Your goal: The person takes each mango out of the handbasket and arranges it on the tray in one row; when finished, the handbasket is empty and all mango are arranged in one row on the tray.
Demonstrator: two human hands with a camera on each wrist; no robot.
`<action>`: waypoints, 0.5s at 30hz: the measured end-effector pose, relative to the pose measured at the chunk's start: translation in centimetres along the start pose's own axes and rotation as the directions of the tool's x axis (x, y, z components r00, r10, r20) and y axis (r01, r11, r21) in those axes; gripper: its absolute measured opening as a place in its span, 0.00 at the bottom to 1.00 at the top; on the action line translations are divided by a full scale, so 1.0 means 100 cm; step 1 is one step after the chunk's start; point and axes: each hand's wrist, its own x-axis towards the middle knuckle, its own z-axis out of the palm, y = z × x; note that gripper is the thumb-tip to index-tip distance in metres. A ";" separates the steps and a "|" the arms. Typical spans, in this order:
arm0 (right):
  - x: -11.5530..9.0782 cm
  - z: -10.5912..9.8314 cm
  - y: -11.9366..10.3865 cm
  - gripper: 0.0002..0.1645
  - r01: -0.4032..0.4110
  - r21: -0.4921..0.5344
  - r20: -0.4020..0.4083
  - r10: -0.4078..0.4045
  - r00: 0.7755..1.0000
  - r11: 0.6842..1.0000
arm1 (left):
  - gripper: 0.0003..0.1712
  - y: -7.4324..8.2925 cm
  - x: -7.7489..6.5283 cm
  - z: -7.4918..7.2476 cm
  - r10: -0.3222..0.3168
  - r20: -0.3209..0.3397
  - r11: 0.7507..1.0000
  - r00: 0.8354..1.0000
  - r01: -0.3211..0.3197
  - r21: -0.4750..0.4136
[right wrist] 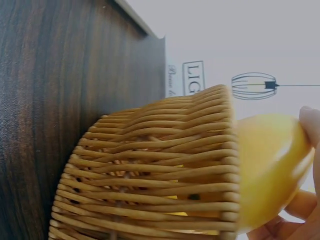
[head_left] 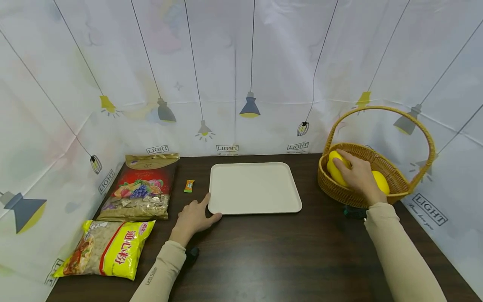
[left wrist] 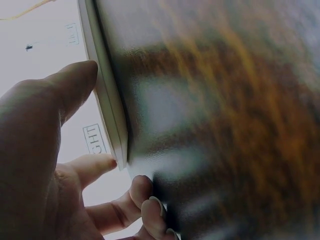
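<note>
At the right, my right hand (head_left: 360, 174) grips a smooth yellow fruit (head_left: 336, 167), long and rounded, at the left side of a wicker basket (head_left: 341, 195). In the right wrist view this fruit (right wrist: 272, 165) rises above the woven rim, with fingers curled round its far side. A second yellow fruit (head_left: 381, 182) lies in the basket, partly hidden by the wrist. My left hand (head_left: 194, 216) rests at the near left corner of a white rectangular tray (head_left: 254, 188). Thumb and index finger are spread and touch the tray's edges (left wrist: 107, 95); the other fingers rest by the table.
Left of the tray lies a small orange-and-green wrapped candy (head_left: 189, 186). A red and gold candy bag (head_left: 139, 186) and a yellow pasta bag (head_left: 109, 249) lie farther left. The basket's tall handle (head_left: 381, 108) arches over it. A printed curtain (head_left: 226, 63) hangs behind the dark table (head_left: 271, 256).
</note>
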 end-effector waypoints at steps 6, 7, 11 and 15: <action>-0.002 -0.004 -0.008 0.34 0.050 0.035 -0.097 -0.047 0.994 0.998 | 0.51 0.000 0.000 0.001 0.003 -0.004 1.000 1.000 -0.003 -0.006; -0.002 -0.005 -0.010 0.33 0.056 0.043 -0.110 -0.051 0.993 0.997 | 0.51 0.000 0.000 0.001 0.003 -0.004 1.000 1.000 -0.003 -0.005; -0.004 -0.003 -0.021 0.31 0.085 0.075 -0.172 -0.071 0.982 0.994 | 0.50 0.000 0.000 0.001 0.005 -0.005 1.000 1.000 -0.005 -0.004; -0.005 -0.001 -0.034 0.30 0.108 0.105 -0.213 -0.084 0.973 0.989 | 0.50 -0.001 0.000 0.001 0.007 -0.008 1.000 1.000 -0.007 -0.008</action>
